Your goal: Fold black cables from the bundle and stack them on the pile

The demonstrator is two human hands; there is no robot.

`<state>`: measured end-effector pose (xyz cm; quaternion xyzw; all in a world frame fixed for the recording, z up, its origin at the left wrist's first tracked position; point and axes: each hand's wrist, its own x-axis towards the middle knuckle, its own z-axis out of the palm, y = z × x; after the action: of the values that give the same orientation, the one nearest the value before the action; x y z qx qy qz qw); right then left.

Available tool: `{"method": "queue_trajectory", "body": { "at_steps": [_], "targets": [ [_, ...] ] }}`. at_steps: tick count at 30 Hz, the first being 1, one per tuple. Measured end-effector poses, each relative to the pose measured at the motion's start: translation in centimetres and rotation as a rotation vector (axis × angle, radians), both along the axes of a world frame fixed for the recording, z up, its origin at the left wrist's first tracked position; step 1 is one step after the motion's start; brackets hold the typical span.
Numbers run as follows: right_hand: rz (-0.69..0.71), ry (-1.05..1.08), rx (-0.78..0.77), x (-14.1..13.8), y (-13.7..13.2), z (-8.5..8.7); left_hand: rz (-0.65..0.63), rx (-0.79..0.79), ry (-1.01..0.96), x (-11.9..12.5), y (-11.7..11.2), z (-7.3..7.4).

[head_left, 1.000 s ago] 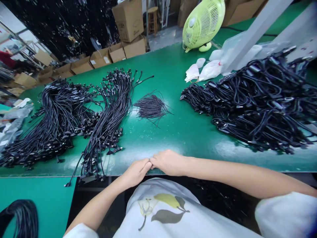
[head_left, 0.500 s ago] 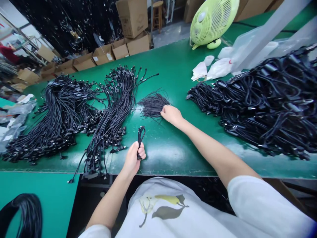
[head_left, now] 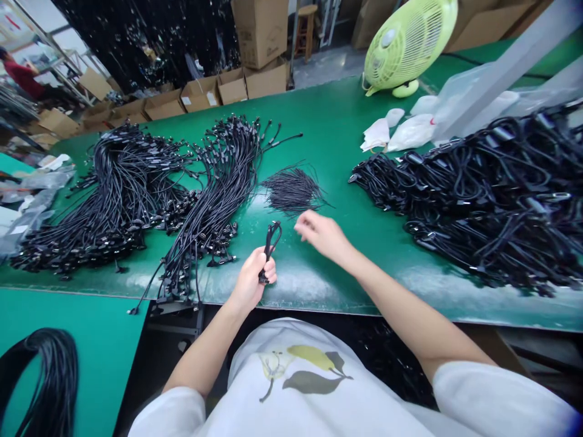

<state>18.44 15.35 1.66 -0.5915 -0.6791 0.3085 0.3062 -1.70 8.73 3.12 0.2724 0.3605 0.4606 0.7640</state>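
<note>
Folded black cable (head_left: 274,235) | clasped in left hand (head_left: 252,276) | right hand (head_left: 324,235) just beside loose pile of thin black wires (head_left: 294,190); its grip cannot be told

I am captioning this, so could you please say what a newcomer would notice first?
Probably the large heap of black cables sprawling over the right side of the green table. The lime-green fan toward the back also stands out. Near the front edge, the left hand holds a folded cable.
</note>
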Motion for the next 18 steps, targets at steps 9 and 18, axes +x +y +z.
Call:
{"method": "queue_trajectory", "body": {
  "at_steps": [9, 18],
  "targets": [
    [0.220, -0.229, 0.403, -4.0, -6.8, -0.2, 0.048, 0.282, 0.461, 0.6, -0.1, -2.0],
    [0.658, -0.774, 1.012, -3.6, -5.9, 3.8, -0.181, 0.324, 0.689, -0.5, 0.2, -0.5]
  ]
}}
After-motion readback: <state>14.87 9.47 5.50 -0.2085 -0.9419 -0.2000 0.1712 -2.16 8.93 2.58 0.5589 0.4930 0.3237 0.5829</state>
